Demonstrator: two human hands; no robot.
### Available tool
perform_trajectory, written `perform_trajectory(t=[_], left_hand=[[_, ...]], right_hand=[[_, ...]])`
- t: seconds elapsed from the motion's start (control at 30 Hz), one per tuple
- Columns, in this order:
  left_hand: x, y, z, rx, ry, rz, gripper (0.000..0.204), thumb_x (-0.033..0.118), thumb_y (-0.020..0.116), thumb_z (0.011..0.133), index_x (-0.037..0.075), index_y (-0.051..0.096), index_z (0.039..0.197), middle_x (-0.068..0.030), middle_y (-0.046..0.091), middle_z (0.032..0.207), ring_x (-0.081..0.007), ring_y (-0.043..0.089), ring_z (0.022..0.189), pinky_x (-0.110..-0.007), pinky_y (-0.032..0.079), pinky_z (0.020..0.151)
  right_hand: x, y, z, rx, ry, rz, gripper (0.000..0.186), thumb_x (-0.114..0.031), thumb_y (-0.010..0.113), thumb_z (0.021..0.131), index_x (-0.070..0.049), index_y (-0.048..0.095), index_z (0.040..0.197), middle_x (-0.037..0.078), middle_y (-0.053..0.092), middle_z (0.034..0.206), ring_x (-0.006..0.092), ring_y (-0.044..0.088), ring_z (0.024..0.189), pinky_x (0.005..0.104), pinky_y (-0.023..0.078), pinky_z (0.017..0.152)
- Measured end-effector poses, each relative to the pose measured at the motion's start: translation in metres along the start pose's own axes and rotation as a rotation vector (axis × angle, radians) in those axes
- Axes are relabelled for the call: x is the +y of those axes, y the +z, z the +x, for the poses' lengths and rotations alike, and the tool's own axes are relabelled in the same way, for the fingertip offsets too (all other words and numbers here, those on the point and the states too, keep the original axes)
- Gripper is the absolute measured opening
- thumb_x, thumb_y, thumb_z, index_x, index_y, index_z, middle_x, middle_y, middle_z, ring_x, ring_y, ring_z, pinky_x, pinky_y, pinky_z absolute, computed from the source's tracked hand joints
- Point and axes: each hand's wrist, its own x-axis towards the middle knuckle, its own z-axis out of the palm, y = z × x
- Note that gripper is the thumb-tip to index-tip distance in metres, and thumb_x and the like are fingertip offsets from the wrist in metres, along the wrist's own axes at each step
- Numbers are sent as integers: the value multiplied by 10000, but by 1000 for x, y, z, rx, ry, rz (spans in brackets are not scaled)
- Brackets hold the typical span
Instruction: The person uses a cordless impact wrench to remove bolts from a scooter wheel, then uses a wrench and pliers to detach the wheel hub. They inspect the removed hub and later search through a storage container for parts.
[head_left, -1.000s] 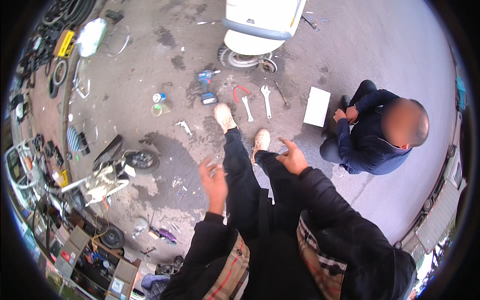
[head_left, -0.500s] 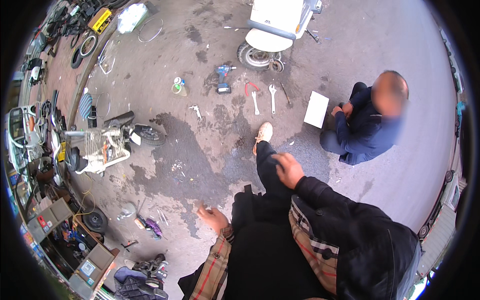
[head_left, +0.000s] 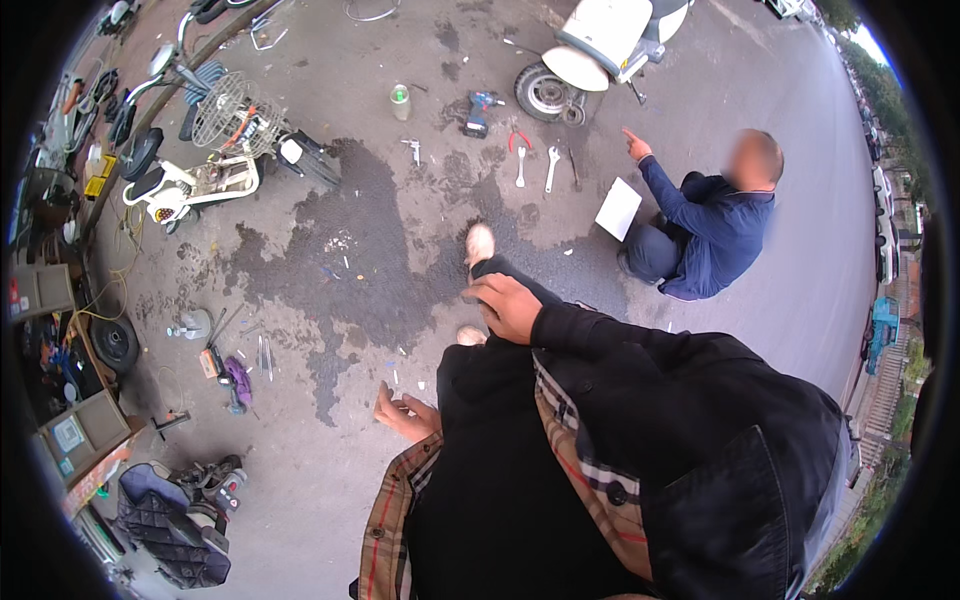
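Outdoor pavement (head_left: 310, 500), grey with dark, wet-looking stains (head_left: 375, 260), spreads beneath the wearer and bends toward the round rim of the view. Both of the wearer's hands hang in the air, with nothing visible in them. The left hand (head_left: 408, 414), low beside the dark jacket (head_left: 680, 400), has its fingers open and a little apart; pale scraps on the ground show just beyond them. The right hand (head_left: 510, 305) is back-up over the trouser leg, its fingers loosely bent and unclosed.

Nearest tools ahead are a plain wrench (head_left: 520, 168) and, just beside it, an adjustable wrench (head_left: 551, 172). Both lie flat, straight ahead of the right hand and well apart from it, past a pale shoe (head_left: 480, 243). Their long axes run nearly parallel, pointing away from the wearer. The right hand is the nearer one; the left is farther back and to the left. Red pliers (head_left: 519, 139) and a blue drill (head_left: 480, 116) lie beyond; a white board (head_left: 618, 210) is to the right, near a crouching person (head_left: 705, 235) who stretches an arm toward the tools.

The right palm is hidden, so whether it touches the leg cannot be told. The left forearm is lost behind the jacket. A white scooter (head_left: 605, 32) is cut off at the top, and a purple thing (head_left: 238, 382) at left is hard to make out.
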Motion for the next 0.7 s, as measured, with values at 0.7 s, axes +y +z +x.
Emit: perform_trajectory(t=[0.7], left_hand=[[-308,-285,-29,587,-1404,206,615,34,537,776,-3,540,1390,-273,530,1306,-397,545,1193,-469,448,1030]], right_hand=[[16,290,317,-222,491,74,437,-123,785,834,0,642,1228,184,648,1191,274,682,967,393,545,872]])
